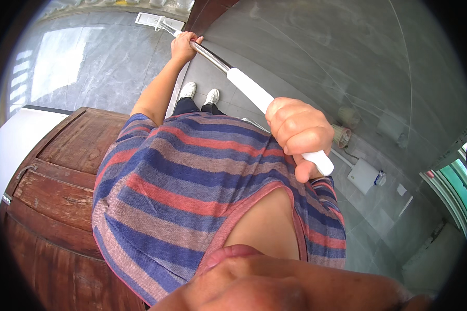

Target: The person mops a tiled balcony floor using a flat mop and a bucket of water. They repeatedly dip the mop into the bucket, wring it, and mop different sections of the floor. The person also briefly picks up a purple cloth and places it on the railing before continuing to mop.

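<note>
A flat mop with a white rectangular head and a long pole crosses the upper view. Its pole is shiny metal with a thick white grip section. My left hand is wrapped around the metal part, not far from the mop head. My right hand is a fist around the white grip near its end, close in front of my chest. The mop head lies against a grey marbled tile surface; whether it presses on it is not clear. Part of the pole is hidden inside my hands.
A worn reddish-brown wooden door with a metal handle is at my left. Large grey tiles cover the right side. My white shoes stand on grey floor tiles. Farther right are a ribbed basket-like object and a white box.
</note>
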The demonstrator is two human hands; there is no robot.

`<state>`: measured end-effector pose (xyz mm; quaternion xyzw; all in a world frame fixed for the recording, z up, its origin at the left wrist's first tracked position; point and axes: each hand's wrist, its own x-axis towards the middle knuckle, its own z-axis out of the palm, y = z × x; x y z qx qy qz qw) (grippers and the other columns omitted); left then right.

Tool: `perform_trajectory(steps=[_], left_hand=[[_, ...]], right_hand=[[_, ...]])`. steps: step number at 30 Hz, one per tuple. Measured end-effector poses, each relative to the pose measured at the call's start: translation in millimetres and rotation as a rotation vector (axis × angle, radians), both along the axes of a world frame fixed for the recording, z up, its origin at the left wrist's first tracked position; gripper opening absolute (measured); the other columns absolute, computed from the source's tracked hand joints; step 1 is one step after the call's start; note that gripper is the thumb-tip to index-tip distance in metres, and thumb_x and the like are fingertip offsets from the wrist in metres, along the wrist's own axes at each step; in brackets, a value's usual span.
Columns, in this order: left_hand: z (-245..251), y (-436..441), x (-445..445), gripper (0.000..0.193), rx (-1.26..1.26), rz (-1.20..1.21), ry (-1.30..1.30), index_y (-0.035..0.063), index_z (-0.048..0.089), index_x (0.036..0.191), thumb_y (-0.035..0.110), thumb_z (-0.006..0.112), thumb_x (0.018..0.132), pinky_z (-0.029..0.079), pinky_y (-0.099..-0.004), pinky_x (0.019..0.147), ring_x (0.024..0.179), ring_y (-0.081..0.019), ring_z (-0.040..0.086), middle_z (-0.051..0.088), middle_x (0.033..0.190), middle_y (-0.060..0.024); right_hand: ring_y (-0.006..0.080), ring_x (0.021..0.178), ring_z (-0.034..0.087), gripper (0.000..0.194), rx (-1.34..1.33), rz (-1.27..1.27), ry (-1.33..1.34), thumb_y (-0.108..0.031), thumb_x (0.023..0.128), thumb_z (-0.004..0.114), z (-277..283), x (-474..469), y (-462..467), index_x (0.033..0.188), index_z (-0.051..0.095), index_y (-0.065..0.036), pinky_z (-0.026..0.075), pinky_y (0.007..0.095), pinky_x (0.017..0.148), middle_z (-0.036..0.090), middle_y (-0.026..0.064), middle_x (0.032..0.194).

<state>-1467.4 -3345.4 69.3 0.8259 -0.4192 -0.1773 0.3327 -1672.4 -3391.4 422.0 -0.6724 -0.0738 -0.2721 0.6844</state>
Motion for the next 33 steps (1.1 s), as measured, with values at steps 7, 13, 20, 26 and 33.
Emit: perform_trajectory(steps=[7,13,20,26,33], left_hand=[[-5.7,26.8,-12.9,0.027,0.029,-0.129,0.014,0.0101,0.058,0.071,0.035,0.067,0.074,0.046,-0.0386,0.073,0.083,-0.0274,0.056,0.06,0.077,-0.0067],[22.8,44.0,-39.5,0.028,0.01,-0.158,0.049,0.0067,0.056,0.067,0.03,0.068,0.075,0.045,-0.039,0.069,0.077,-0.0297,0.056,0.058,0.071,-0.0101],[82.0,54.2,-63.8,0.028,0.015,-0.19,0.145,0.0061,0.057,0.064,0.03,0.068,0.073,0.042,-0.0395,0.072,0.079,-0.0286,0.054,0.059,0.072,-0.0085],[90.1,94.8,-53.9,0.027,0.181,-0.239,0.145,0.006,0.056,0.065,0.029,0.066,0.076,0.041,-0.0391,0.074,0.08,-0.0283,0.054,0.059,0.072,-0.0086],[41.9,111.8,-48.2,0.024,0.251,-0.146,0.085,0.0084,0.056,0.067,0.029,0.066,0.076,0.039,-0.0396,0.075,0.079,-0.0273,0.054,0.058,0.073,-0.0061]], right_hand=[[0.0191,0.046,0.045,0.04,0.006,-0.014,0.005,-0.04,0.082,0.062,-1.3,-14.4,10.0,0.074,0.051,-0.003,0.037,0.0335,0.05,0.046,0.0048,0.055],[0.0175,0.043,0.043,0.041,0.078,-0.046,-0.078,-0.041,0.083,0.061,17.3,-28.5,2.9,0.074,0.051,-0.001,0.035,0.0324,0.046,0.046,0.0044,0.053],[0.0153,0.042,0.042,0.039,0.095,-0.011,-0.146,-0.038,0.085,0.059,69.2,-49.1,-6.4,0.073,0.047,-0.003,0.032,0.0297,0.041,0.047,0.0034,0.055],[0.0144,0.043,0.041,0.037,0.228,-0.024,-0.163,-0.037,0.086,0.059,58.7,-48.3,-10.4,0.073,0.046,-0.005,0.032,0.0291,0.043,0.046,0.0029,0.055],[0.016,0.042,0.04,0.032,0.286,0.052,-0.1,-0.029,0.085,0.06,6.7,-32.2,-15.0,0.071,0.049,-0.003,0.031,0.0307,0.042,0.045,0.0042,0.053]])
